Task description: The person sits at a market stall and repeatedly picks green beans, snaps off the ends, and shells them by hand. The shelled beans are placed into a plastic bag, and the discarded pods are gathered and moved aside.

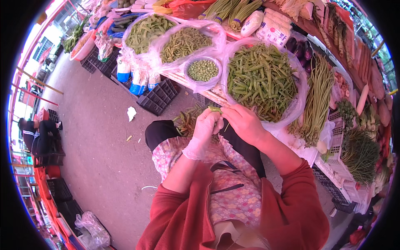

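Observation:
My left hand (207,125), in a thin clear glove, grips a green pea pod (215,109) near its fingertips. The bare fingers of my right hand (243,121) pinch together at the pod's right end. Just beyond my hands stands a small bowl (186,75) lined with clear plastic, with shelled green peas (203,70) in it. A large heap of whole pea pods (262,79) lies in a plastic-lined container to its right. Below my hands, near my knees, is a pile of what look like emptied pods (189,119), partly hidden.
Two plastic-lined heaps of flatter green pods (150,32) stand at the back left. Long beans (314,104) and dark eggplants (301,50) lie to the right. A black crate (157,98) sits under the stall edge. Far left, a person (39,137) sits.

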A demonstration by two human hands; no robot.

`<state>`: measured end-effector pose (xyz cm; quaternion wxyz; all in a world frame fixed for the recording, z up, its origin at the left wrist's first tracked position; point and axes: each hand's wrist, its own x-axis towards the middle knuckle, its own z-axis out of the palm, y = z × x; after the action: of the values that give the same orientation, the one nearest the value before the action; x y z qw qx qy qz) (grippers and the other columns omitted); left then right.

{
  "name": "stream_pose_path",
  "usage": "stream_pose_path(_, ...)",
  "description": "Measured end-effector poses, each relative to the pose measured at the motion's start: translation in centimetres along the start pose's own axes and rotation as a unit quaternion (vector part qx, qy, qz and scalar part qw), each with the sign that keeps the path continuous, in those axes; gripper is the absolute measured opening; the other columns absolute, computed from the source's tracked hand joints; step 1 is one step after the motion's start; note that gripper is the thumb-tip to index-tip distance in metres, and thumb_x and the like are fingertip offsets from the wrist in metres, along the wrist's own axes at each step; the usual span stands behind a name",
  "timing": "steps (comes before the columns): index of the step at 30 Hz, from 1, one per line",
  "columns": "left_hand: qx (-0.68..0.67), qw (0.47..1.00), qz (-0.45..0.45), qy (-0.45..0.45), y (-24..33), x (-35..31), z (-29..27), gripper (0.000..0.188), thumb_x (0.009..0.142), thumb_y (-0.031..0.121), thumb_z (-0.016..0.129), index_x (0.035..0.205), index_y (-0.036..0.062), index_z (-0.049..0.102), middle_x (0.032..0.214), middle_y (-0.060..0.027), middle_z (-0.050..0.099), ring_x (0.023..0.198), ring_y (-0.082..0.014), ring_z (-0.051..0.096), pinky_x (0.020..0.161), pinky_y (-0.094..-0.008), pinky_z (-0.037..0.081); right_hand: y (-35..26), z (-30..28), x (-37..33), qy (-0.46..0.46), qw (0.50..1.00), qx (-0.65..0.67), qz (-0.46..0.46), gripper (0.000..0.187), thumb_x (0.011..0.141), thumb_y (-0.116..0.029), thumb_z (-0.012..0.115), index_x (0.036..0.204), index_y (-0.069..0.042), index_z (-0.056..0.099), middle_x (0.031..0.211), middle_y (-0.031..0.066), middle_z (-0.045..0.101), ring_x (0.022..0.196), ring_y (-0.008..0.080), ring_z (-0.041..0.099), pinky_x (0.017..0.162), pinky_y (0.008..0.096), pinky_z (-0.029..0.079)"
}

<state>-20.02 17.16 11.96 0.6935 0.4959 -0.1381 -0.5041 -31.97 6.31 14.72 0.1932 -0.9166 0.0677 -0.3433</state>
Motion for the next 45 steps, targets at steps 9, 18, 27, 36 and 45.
stream_pose_path(9, 0.031, 0.999, 0.014, -0.014, -0.1, -0.6, -0.2, 0.008, 0.085, 0.012, 0.051, 0.086, 0.0075, 0.057, 0.063, -0.0004, 0.054, 0.048, -0.0061, 0.04, 0.044, -0.0201, 0.028, 0.1, 0.4, 0.2, -0.055, 0.887, 0.305, 0.343, 0.017, 0.087, -0.014, 0.064, 0.095, 0.001, 0.066, 0.08, 0.0074, 0.068, 0.069, 0.0125, 0.065, 0.061, 0.0248, 0.05)
stream_pose_path(18, 0.045, 0.997, 0.026, -0.062, -2.1, -0.4, -1.4, 0.009, 0.085, 0.013, 0.049, 0.088, 0.0061, 0.054, 0.065, -0.0006, 0.052, 0.051, -0.0073, 0.042, 0.048, -0.0194, 0.029, 2.5, -0.8, 0.5, -0.199, 0.791, 0.452, 0.362, 0.018, 0.093, -0.009, 0.055, 0.101, 0.005, 0.063, 0.083, 0.0089, 0.067, 0.069, 0.0136, 0.065, 0.063, 0.0254, 0.054)
stream_pose_path(27, 0.081, 0.982, -0.15, -0.076, -2.1, -1.7, -1.1, 0.037, 0.095, 0.032, 0.054, 0.116, 0.0025, 0.058, 0.066, 0.0016, 0.051, 0.05, -0.0056, 0.039, 0.043, -0.0186, 0.026, 2.6, -1.1, -0.3, -0.354, 0.891, 0.197, 0.205, 0.017, 0.078, -0.014, 0.061, 0.088, -0.001, 0.067, 0.071, 0.0114, 0.067, 0.068, 0.0215, 0.066, 0.064, 0.0347, 0.051)
stream_pose_path(36, -0.002, 0.972, -0.223, -0.07, -5.2, -2.6, -2.5, 0.014, 0.087, 0.015, 0.069, 0.099, 0.0083, 0.066, 0.085, 0.0014, 0.066, 0.064, -0.0051, 0.055, 0.055, -0.0191, 0.045, 2.9, 0.2, -1.9, -0.439, 0.796, 0.316, 0.271, 0.022, 0.085, -0.008, 0.051, 0.097, 0.004, 0.065, 0.075, 0.0149, 0.068, 0.069, 0.0201, 0.07, 0.063, 0.0316, 0.055)
stream_pose_path(45, -0.035, 0.972, -0.21, -0.097, -7.4, -2.8, -3.8, 0.015, 0.09, 0.015, 0.054, 0.097, 0.0045, 0.061, 0.078, -0.0024, 0.061, 0.065, -0.0084, 0.056, 0.049, -0.0166, 0.042, 2.9, 1.2, -2.7, -0.446, 0.824, 0.255, 0.239, 0.028, 0.089, -0.023, 0.056, 0.097, 0.002, 0.067, 0.079, 0.0132, 0.07, 0.067, 0.0198, 0.067, 0.065, 0.0342, 0.052)
